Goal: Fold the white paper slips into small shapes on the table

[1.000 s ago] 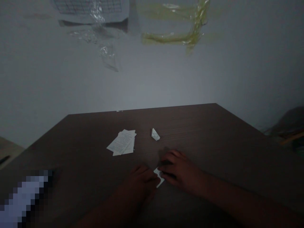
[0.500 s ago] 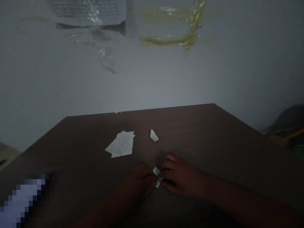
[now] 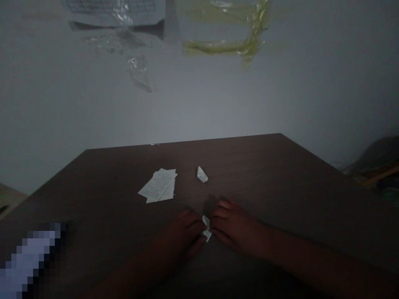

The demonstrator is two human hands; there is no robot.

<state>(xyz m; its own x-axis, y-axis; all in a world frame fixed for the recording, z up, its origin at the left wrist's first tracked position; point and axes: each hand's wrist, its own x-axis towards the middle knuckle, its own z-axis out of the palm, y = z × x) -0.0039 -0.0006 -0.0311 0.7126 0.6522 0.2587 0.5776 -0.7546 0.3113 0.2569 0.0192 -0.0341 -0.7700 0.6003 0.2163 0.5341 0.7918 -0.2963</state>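
A small folded white paper piece (image 3: 206, 227) lies low on the dark wooden table (image 3: 280, 182), pinched between both hands. My left hand (image 3: 185, 232) presses its left side with curled fingers. From the right, my right hand (image 3: 232, 226) grips the same piece, fingers bent over it. Most of the paper is hidden under the fingertips. A second small folded paper (image 3: 202, 174) lies farther back, apart from both hands.
A loose stack of printed paper slips (image 3: 158, 186) lies left of centre. A blurred pale object (image 3: 29, 259) sits at the lower left. Behind the table is a grey wall with taped plastic (image 3: 224, 29) and a grid sheet (image 3: 109, 8).
Both hands have drawn closer together over the small paper, which now shows less between the fingers. The view has shifted slightly.
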